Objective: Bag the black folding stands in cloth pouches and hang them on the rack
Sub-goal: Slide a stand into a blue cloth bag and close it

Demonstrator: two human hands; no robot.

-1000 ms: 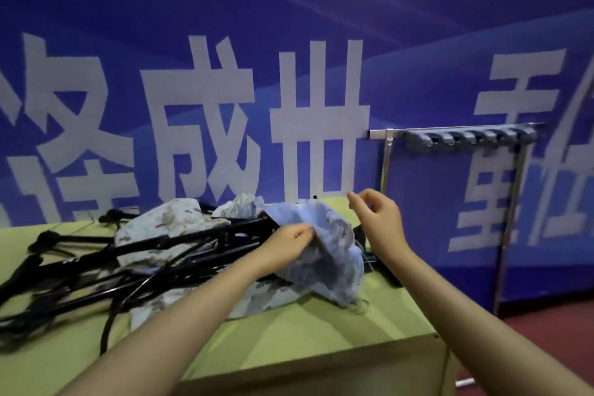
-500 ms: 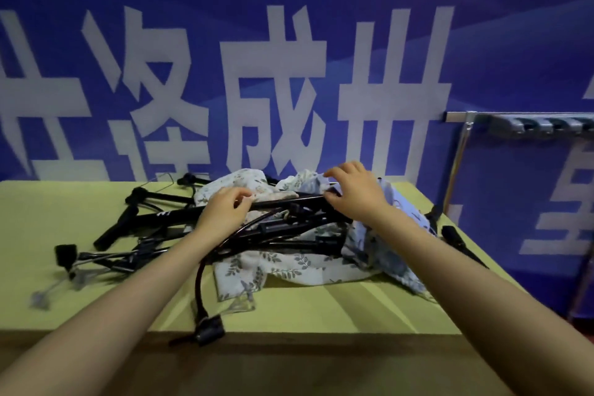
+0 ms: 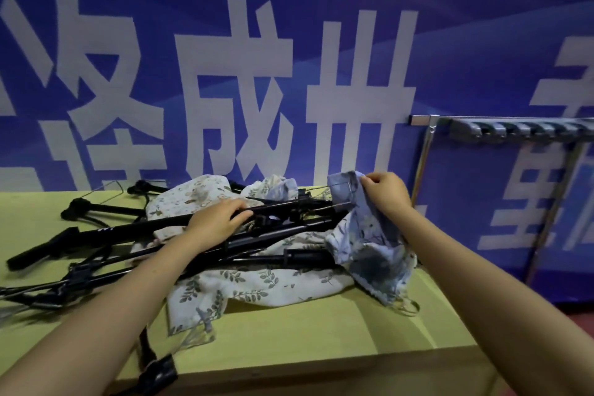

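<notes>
Several black folding stands (image 3: 96,235) lie tangled on the yellow-green table (image 3: 289,341), mixed with floral cloth pouches. My left hand (image 3: 215,222) grips the top stand's black shaft near its middle clamp. My right hand (image 3: 384,191) pinches the upper edge of a light blue floral pouch (image 3: 373,247), lifting it at the stand's right end. A white leaf-print pouch (image 3: 244,289) lies under the stands, and a beige floral pouch (image 3: 189,196) lies behind them. The metal rack (image 3: 514,128) with a row of hooks stands to the right against the wall.
A blue banner wall (image 3: 289,42) with large white characters runs right behind the table. The rack's chrome legs (image 3: 424,164) stand just past the table's right edge. A black stand foot (image 3: 160,370) hangs over the table's front edge.
My right hand has moved right off the stand and taken up the blue pouch's edge. My left hand has shifted along the top stand's shaft. The view has turned slightly right.
</notes>
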